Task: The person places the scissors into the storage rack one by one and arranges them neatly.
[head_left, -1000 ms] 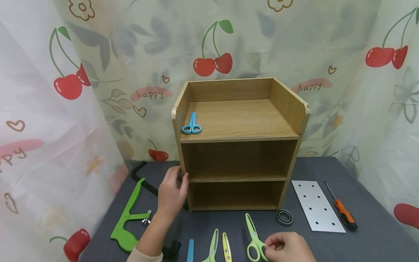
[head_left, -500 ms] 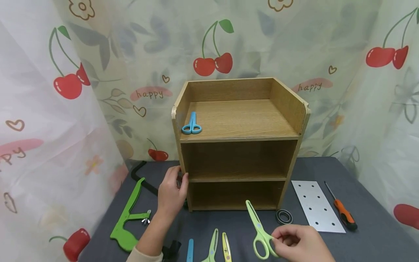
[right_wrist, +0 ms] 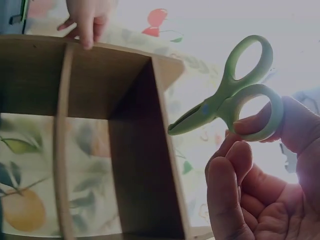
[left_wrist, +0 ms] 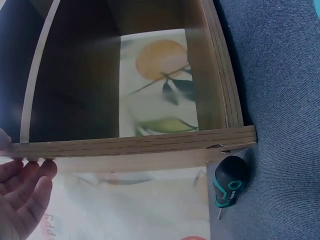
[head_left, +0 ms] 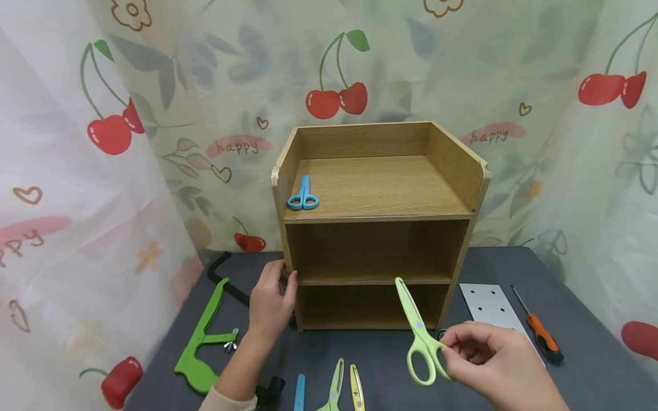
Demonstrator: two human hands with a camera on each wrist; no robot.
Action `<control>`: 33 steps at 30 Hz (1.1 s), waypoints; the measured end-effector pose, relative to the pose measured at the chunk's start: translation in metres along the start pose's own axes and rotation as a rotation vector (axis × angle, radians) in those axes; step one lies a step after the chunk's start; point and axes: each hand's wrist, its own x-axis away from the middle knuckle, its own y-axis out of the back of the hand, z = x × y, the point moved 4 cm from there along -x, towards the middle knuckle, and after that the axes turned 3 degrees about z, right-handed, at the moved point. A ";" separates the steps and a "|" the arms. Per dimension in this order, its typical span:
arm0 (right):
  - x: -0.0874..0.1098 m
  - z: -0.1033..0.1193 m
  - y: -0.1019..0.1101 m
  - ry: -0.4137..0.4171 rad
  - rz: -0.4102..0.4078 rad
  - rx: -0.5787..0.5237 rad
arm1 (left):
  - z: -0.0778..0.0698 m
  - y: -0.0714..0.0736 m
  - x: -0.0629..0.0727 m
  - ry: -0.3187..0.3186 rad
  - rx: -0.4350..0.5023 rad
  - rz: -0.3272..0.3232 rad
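My right hand (head_left: 501, 362) pinches a pair of light green scissors (head_left: 418, 328) by one handle loop, raised off the table with the blades pointing up and away. In the right wrist view the thumb reaches into the loop of the scissors (right_wrist: 225, 102), and the blades look closed. My left hand (head_left: 272, 302) grips the left side panel of a wooden shelf (head_left: 380, 218). In the left wrist view its thumb lies over the panel's edge, with the fingers (left_wrist: 30, 180) against the outer face. Blue scissors (head_left: 303, 194) lie on the shelf's top level at the left.
Between my arms lie a blue strip-like piece (head_left: 299, 393), green scissors (head_left: 335, 383) and a yellow piece (head_left: 356, 387). A green-handled saw (head_left: 203, 342) is at left. A perforated white plate (head_left: 488, 305) and orange screwdriver (head_left: 540, 331) lie at right. A dark screwdriver (left_wrist: 230, 180) is beside the shelf.
My right hand has lifted the green scissors from the table and brought them up and rightward, towards the shelf's lower front. The left hand stays on the shelf's side.
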 end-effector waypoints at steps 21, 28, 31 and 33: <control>-0.048 0.053 0.041 0.032 -0.061 0.061 | -0.002 0.001 0.000 0.021 -0.004 0.010; -0.071 0.066 0.048 0.006 -0.049 0.038 | -0.001 0.000 0.000 0.010 0.000 0.000; -0.082 0.075 0.048 0.017 -0.036 0.029 | -0.001 0.000 0.000 0.006 -0.004 0.001; -0.090 0.081 0.048 0.030 -0.030 0.020 | -0.001 0.001 -0.001 0.006 -0.003 0.006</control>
